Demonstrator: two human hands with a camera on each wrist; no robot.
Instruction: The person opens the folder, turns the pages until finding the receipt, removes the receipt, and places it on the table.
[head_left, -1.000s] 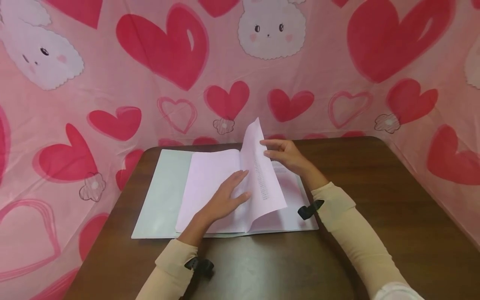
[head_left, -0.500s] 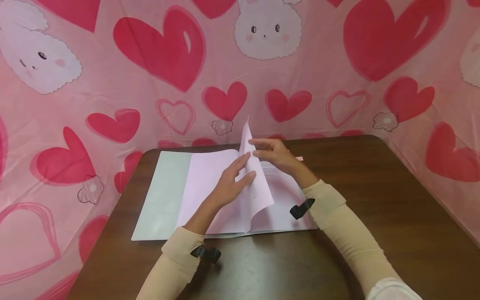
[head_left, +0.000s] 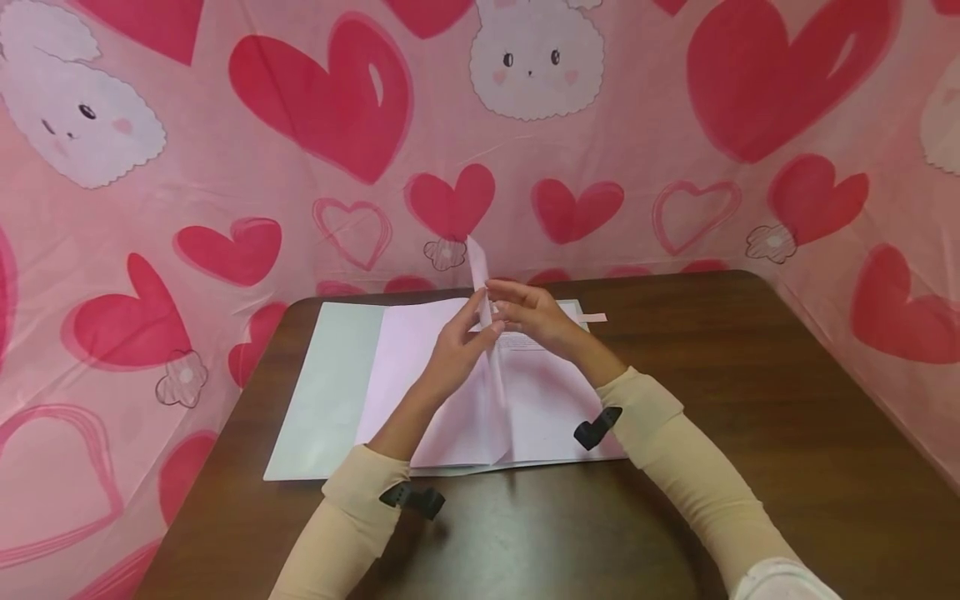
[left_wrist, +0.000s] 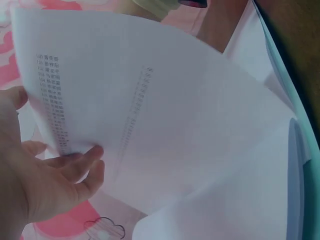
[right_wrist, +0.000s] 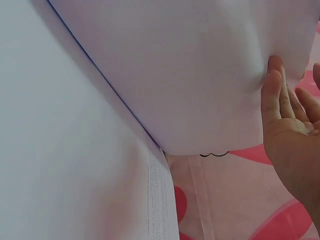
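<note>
An open pale green folder of white paper lies on the table. One page stands upright near the middle, almost edge-on in the head view. My left hand is at its left side; in the left wrist view its relaxed fingers touch the printed face, which bears a list in small type, and the thumb is at the edge. My right hand is on the other side. In the right wrist view its extended fingers press against the blank back of the page.
Turned pages lie on the left of the folder, and a sheet with small print lies on the right. A pale pink tab sticks out at the right edge. The brown table meets a pink heart-patterned cloth behind.
The page has swung leftward from leaning right to nearly upright. The right hand has moved left with it, and the left hand has moved up to meet it.
</note>
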